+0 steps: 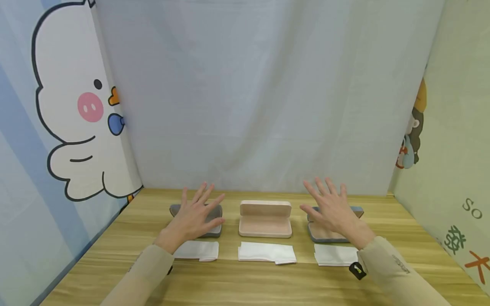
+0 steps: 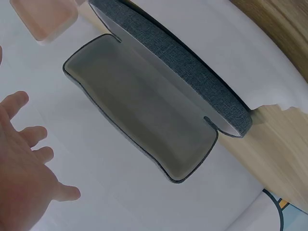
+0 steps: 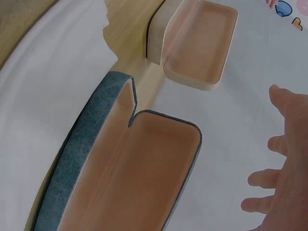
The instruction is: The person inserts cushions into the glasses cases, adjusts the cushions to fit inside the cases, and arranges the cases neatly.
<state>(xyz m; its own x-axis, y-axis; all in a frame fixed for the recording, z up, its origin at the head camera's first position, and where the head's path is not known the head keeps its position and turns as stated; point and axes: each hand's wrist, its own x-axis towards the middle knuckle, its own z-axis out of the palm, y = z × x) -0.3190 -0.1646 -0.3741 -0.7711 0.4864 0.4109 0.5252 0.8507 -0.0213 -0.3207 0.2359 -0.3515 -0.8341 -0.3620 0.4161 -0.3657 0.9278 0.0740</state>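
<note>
Three glasses cases stand with lids up in a row on the table. My left hand (image 1: 191, 216), fingers spread, hovers over the left case (image 1: 215, 214), which is dark grey-blue cloth outside with a grey lining (image 2: 144, 106). Spread likewise, my right hand (image 1: 333, 210) is above the right case (image 1: 319, 233), blue-grey outside with a peach lining (image 3: 154, 163). Between the hands is the pale pink case (image 1: 265, 225). Nothing is held by either hand. In front of the cases lie folded white cloths: left (image 1: 197, 250), middle (image 1: 266, 252) and right (image 1: 334, 255), the outer ones partly hidden by my arms.
The wood-grain table (image 1: 252, 284) ends at a pale grey curtain (image 1: 260, 97) behind the cases. A cartoon-printed blue curtain (image 1: 76, 170) borders the left side, and a pale green printed one (image 1: 440, 170) the right. A black wrist device (image 1: 357, 270) shows by the right sleeve.
</note>
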